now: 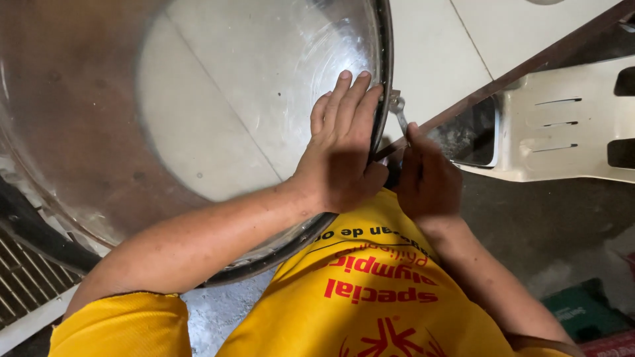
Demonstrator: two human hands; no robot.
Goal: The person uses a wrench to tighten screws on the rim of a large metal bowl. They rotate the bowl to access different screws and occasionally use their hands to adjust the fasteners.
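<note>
My left hand (pixel 340 155) lies flat, gripping nothing, steadying the drum rim (pixel 382 99); my right hand (pixel 426 178), closed around the wrench (pixel 399 112), should turn squarely.

Seen from above: left hand (pixel 340 155) laid flat inside the rim of a big metal drum (pixel 99 132), fingers (pixel 350 92) spread along its dark edge. Right hand (pixel 426 182) closed around a small wrench (pixel 399 111) just outside that rim. White metal panel (pixel 569 125) near, on the tiled floor (pixel 430 53).
</note>
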